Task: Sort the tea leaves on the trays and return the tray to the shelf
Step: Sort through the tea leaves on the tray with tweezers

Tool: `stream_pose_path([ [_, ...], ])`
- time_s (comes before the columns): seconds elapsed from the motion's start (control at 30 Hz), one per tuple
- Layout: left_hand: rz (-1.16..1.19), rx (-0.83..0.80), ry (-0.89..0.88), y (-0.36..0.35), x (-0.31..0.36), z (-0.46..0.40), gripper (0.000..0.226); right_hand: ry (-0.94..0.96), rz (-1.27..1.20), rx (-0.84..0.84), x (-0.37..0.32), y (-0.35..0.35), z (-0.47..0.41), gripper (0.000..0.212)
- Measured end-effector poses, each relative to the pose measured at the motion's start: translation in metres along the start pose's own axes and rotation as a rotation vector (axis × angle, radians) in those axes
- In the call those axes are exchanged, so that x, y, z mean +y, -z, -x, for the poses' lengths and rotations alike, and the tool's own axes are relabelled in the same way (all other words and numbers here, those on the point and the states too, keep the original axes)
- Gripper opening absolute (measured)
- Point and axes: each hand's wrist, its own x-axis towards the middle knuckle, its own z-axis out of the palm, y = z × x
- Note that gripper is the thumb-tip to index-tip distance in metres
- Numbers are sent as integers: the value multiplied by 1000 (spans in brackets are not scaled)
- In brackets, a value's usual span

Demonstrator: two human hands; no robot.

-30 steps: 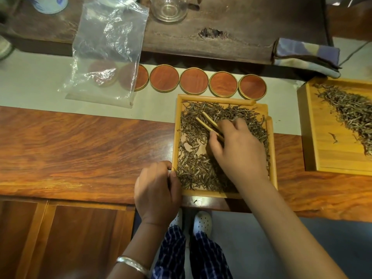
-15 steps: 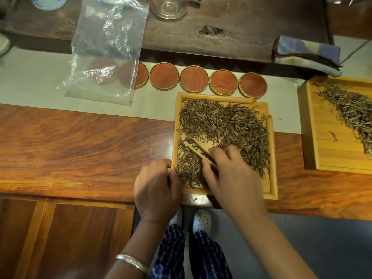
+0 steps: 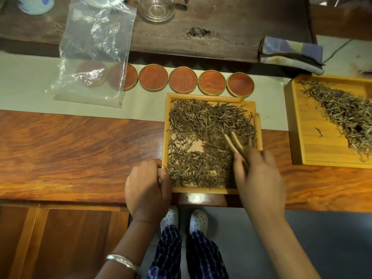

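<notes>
A small bamboo tray (image 3: 203, 97) lies at the near edge of the wooden table, filled with dark dry tea leaves (image 3: 203, 117). My left hand (image 3: 148, 187) grips the tray's near left corner. My right hand (image 3: 259, 178) holds bamboo tweezers (image 3: 234, 142), whose tips lie among the leaves on the tray's right side. A bare patch of tray floor shows near the middle. A second, larger bamboo tray (image 3: 298, 125) with paler tea leaves (image 3: 342, 113) sits at the right edge.
A row of round wooden coasters (image 3: 183, 82) lies just beyond the small tray. A clear plastic bag (image 3: 94, 55) covers the leftmost ones. Farther back are a glass bowl (image 3: 157, 9), a folded cloth (image 3: 289, 51) and a dark tea board (image 3: 221, 27).
My right hand has swept the tweezers from the tray's upper middle down to its near left, then across to the right side, shifting leaves. My left hand has kept its grip on the corner.
</notes>
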Motion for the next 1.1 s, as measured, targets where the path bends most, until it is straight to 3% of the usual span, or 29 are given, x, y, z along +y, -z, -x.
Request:
stream_pose_path([
  [0.47,25,-29,50,-1,1,0,15,117,-28,-25,-24,-3,16,27],
  [0.67,19,-37,51,-2,-1,0,12,180,33,-111,-35,-12,13,29],
  [0.9,11,-32,42,-2,-2,0,16,144,28,-20,-35,-14,6,26],
  [1.1,20,-20,21,-3,-3,1,11,192,31,-53,-47,-20,7,29],
])
